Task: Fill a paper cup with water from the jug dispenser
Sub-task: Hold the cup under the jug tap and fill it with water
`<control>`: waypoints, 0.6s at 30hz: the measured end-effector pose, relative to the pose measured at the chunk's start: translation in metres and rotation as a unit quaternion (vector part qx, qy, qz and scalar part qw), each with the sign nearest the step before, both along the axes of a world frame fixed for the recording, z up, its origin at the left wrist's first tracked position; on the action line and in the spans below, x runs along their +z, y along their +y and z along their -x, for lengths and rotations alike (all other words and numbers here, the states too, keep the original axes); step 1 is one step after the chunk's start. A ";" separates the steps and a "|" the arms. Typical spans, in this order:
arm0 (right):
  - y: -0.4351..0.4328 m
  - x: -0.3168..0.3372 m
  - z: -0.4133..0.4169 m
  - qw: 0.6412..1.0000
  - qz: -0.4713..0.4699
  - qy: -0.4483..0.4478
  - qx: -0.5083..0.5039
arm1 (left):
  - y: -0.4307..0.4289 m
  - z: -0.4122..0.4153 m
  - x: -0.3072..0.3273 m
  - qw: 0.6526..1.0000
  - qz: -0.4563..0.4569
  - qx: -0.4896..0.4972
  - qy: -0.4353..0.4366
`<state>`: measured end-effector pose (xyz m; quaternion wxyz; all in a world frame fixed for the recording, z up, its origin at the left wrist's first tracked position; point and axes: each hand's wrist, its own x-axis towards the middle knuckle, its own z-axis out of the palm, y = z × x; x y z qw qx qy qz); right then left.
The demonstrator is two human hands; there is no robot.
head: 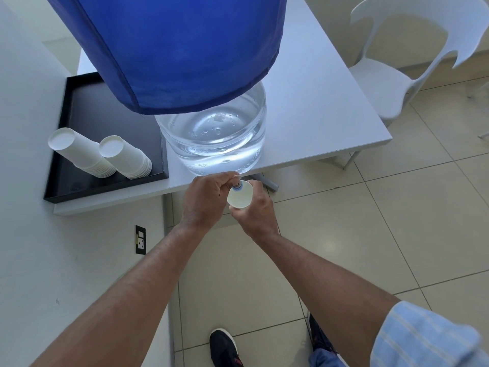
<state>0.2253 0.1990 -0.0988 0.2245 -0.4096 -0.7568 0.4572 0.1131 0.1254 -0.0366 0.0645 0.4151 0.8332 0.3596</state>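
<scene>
A large clear water jug (219,133) under a blue cloth cover (174,49) stands at the front edge of a white table (317,107). Its small blue-and-white tap (237,185) sticks out at the jug's base, over the table edge. My left hand (206,200) pinches the tap with its fingers. My right hand (254,207) holds a white paper cup (240,197) upright right under the tap, its open mouth facing up. Whether water is flowing cannot be told.
A black tray (87,109) on the table's left holds two stacks of upside-down white paper cups (79,152) (127,157). A white wall (31,234) with a black socket (140,239) is at left. A white chair (391,80) stands at right on the tiled floor.
</scene>
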 end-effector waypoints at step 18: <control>-0.003 -0.003 -0.003 1.000 -0.003 0.002 -0.005 | -0.001 -0.003 0.005 1.000 0.003 -0.007 0.022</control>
